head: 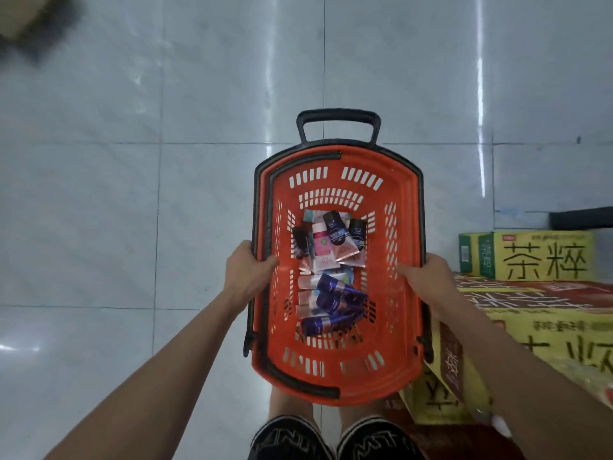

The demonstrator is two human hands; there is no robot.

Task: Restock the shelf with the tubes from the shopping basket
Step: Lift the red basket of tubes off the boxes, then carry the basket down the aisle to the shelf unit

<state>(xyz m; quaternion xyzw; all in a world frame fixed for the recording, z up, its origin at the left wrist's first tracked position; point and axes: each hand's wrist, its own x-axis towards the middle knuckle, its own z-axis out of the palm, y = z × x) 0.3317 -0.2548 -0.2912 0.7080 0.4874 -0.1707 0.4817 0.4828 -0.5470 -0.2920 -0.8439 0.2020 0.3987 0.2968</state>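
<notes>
An orange shopping basket [338, 386] with black handles hangs over the tiled floor in front of me. My left hand [247, 270] grips its left rim and my right hand [428, 277] grips its right rim. Several tubes lie in the bottom: purple ones [335, 303] nearer me, pink and dark-capped ones [331, 244] farther away. No shelf is in view.
Stacked yellow and green drink cartons [537, 257] sit at the right, close to the basket's right side. A brown box corner [20, 14] shows at the top left. Glossy grey floor tiles [132, 194] spread ahead and to the left. My shoes [331, 439] are below the basket.
</notes>
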